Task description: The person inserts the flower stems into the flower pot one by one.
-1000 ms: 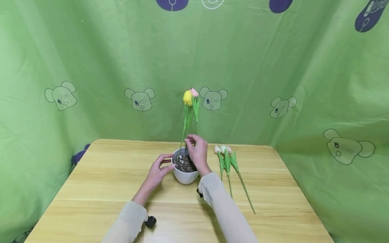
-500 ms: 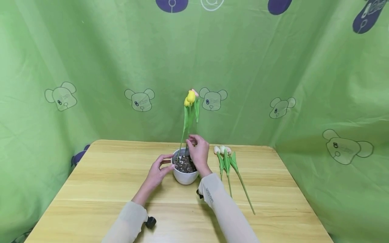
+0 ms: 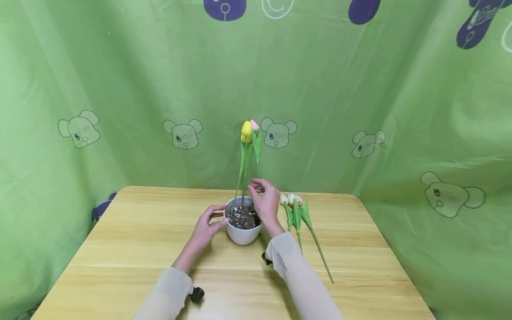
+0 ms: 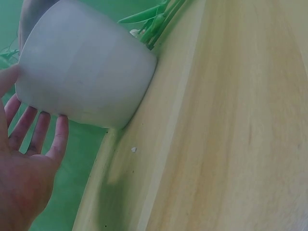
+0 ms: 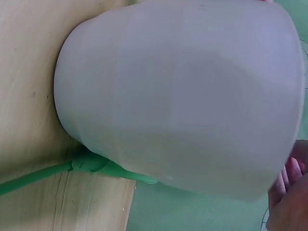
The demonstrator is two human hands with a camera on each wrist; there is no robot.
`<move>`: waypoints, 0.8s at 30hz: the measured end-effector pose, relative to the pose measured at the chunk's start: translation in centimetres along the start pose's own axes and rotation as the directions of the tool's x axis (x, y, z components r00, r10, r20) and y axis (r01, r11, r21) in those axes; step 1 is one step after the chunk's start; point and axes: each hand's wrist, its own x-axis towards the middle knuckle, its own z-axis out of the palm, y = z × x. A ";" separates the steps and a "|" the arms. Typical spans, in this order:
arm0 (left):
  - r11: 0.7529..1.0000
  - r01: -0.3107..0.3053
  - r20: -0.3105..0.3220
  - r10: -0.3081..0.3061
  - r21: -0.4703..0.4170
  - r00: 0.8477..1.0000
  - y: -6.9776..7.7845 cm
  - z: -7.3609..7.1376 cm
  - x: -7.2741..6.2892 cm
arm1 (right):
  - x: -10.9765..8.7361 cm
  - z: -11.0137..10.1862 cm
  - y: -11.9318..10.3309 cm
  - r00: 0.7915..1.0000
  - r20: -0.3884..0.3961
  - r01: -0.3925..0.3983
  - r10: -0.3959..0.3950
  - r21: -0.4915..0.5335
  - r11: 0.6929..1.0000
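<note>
White pot (image 3: 243, 236), on table (image 3: 160, 231): yellow tulips (image 3: 246, 129) standing in soil (image 3: 242, 219). Left hand (image 3: 204, 230): fingers spread, touching pot. Right hand (image 3: 266, 202): fingers bent, by pot (grip, if any, cannot be told). Step, seemingly: seating yellow tulips; next move calls for steady pot

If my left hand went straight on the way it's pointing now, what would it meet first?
Most likely the white pot; your left hand is right at its side, though exact contact is hard to judge.

White pot (image 3: 242, 236) upright, soil (image 3: 242, 219) inside; yellow tulips (image 3: 246, 129) planted, pink tulip (image 3: 255, 126) upright alongside; pale tulips (image 3: 296, 214) lie beside.
</note>
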 end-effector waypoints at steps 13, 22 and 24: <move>1.000 0.013 -0.003 -0.013 0.018 1.000 0.3 0.2 -0.2 | -1.0 -5.3 0.2 0.993 0.077 -0.092 0.087 0.065 0.994; 1.000 0.014 0.011 -0.014 0.013 1.000 0.2 0.1 -0.2 | -2.1 -12.3 3.3 0.959 0.135 -0.262 0.251 0.067 0.963; 1.000 0.012 0.012 -0.012 0.007 1.000 0.2 0.0 -0.2 | -2.5 -13.8 4.4 0.944 0.152 -0.303 0.294 0.043 0.952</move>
